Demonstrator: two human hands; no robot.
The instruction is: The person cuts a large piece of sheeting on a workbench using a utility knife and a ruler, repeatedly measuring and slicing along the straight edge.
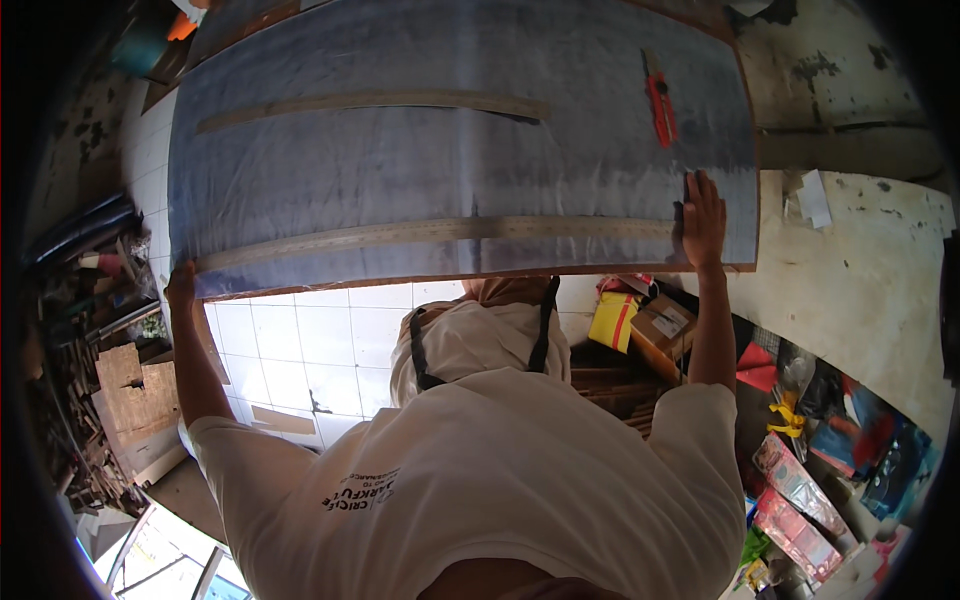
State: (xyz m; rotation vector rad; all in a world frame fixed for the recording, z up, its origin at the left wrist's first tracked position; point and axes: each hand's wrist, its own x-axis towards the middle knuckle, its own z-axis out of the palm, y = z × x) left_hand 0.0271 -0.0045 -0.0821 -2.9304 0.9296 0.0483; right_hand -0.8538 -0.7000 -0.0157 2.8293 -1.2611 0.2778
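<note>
A long straight ruler [450, 232] lies across the dark blue-grey covered tabletop [600, 160], close to its near edge. At the tabletop's near left corner, my left hand [181, 285] is bunched closed at the ruler's left end; some of its fingers are hidden. My right hand [704, 225] rests flat at the other end, fingers stretched forward and holding nothing. Beyond it lies a red utility knife [660, 103], out of the hand's touch. Farther back on the left and middle, a shorter flat ruler-like strip [370, 100] lies roughly parallel to the long ruler.
A pale worn board [850, 250] adjoins the table on the right. Below it are a cardboard box [664, 325], a yellow packet [614, 320] and assorted packages [795, 510]. Scrap wood [75, 400] is piled at the left, beside white floor tiles [300, 345].
</note>
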